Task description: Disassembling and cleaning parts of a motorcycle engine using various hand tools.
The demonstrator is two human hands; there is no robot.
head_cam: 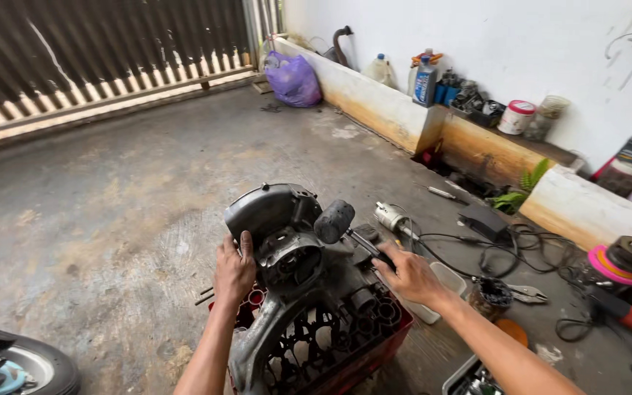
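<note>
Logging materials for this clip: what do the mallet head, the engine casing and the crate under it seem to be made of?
Mallet head: probably black rubber, matte and rounded, without metallic shine; held by the right hand.
Engine casing: cast metal, likely aluminium, dull grey with grime and soft highlights; the left hand steadies it.
Crate: looks like red moulded plastic, with grid-like cells.

A tyre (34, 366) at lower left and a grey tray (462, 377) at the bottom edge are cut off by the frame; the engine casing (287, 292) hides most of the red crate (374, 347), and the containers (469, 99) on the ledge are too small to identify.
</note>
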